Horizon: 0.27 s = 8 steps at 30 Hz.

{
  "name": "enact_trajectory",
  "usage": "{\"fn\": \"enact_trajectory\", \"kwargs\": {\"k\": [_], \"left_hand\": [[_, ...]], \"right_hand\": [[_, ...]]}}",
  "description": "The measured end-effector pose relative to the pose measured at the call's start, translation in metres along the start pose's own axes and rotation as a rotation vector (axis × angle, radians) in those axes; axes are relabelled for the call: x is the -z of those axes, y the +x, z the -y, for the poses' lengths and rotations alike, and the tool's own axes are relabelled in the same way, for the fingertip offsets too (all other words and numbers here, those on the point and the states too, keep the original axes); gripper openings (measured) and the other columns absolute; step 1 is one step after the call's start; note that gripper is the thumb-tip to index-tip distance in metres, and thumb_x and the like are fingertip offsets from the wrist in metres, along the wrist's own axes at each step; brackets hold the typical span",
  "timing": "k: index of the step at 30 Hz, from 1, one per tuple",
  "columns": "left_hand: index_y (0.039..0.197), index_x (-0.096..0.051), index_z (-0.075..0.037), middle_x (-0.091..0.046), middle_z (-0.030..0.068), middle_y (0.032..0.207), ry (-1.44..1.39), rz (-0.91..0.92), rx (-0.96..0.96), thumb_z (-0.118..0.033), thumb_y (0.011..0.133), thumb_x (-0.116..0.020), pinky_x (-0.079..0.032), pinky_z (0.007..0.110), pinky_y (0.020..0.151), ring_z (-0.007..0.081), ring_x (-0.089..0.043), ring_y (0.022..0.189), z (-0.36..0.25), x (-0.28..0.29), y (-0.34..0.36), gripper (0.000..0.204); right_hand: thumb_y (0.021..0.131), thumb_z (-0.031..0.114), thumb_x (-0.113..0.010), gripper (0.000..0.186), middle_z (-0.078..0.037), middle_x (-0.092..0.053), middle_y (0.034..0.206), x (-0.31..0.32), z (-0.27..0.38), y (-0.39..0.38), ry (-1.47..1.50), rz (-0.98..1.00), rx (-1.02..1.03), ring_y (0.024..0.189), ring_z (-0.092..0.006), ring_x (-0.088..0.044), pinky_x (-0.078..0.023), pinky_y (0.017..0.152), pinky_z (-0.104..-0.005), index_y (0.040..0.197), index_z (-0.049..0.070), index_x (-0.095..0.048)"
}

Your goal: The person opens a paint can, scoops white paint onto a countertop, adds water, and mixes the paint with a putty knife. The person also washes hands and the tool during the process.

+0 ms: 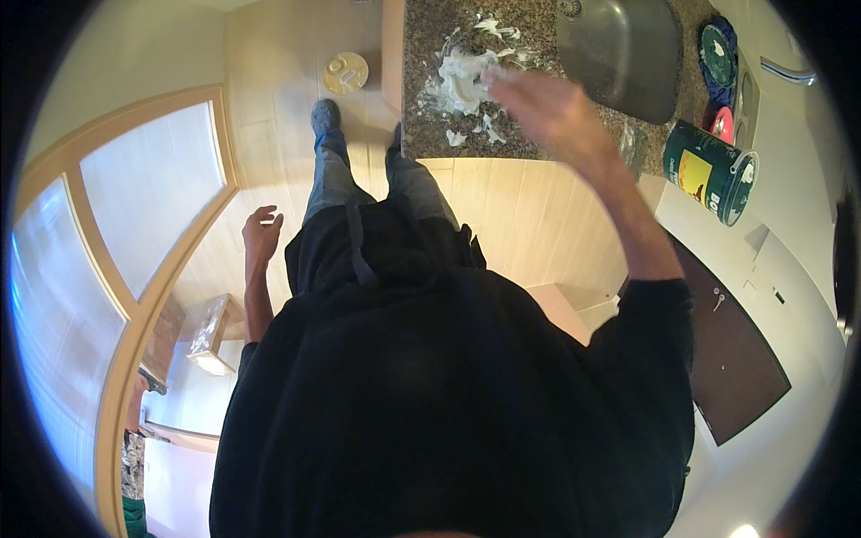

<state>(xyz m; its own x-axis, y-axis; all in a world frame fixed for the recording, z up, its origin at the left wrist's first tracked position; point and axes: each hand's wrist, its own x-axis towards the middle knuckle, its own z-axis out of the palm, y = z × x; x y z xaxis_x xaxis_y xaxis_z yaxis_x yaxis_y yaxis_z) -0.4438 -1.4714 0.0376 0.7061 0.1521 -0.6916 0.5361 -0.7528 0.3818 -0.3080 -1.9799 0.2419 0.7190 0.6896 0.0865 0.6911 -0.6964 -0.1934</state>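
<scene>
My right hand (543, 106) reaches over a speckled brown stone counter (423, 142). Its fingers are stretched out, with the tips at the edge of a smeared pile of white creamy paste (462, 81). I see no tool in that hand. Smaller dabs of the paste are scattered around the pile. Down at my left side hangs my left hand (261, 233), its fingers loosely bent and apart, holding nothing. To the right of the paste a grey sink basin (619, 54) is set into the counter.
A green tub (704, 170) with a yellow label lies tilted at the counter's right end. Beyond it are a green round lid (717, 56) smeared white and a red item (723, 124). A yellowish disc (345, 73) lies on the floor. A wood-framed glass door (134, 291) stands left.
</scene>
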Motion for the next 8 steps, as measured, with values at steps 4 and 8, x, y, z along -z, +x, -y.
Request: {"fn": "enact_trajectory", "kwargs": {"k": [4,8], "left_hand": [[0.113,-0.072,-0.009,-0.072,0.0168,0.104,0.059,-0.001,-0.107,-0.022,0.085,-0.074,-0.056,0.04,0.081,0.0283,-0.071,0.088,-0.012,0.002,0.02,0.032],[0.113,-0.072,-0.009,-0.072,0.0165,0.105,0.05,0.013,-0.103,-0.024,0.084,-0.075,-0.055,0.042,0.086,0.03,-0.069,0.096,-0.028,0.013,0.031,0.032]], "right_hand": [[0.085,0.011,-0.063,0.014,-0.006,-0.069,0.117,-0.026,0.031,-0.022,-0.128,-0.029,0.001,0.119,-0.0203,-0.064,-0.055,0.096,-0.0335,0.099,0.009,-0.06],[0.083,0.011,-0.065,0.019,-0.007,-0.069,0.12,-0.005,0.02,-0.035,-0.093,0.074,-0.05,0.122,-0.0204,-0.062,-0.054,0.099,-0.034,0.101,0.011,-0.062]]}}
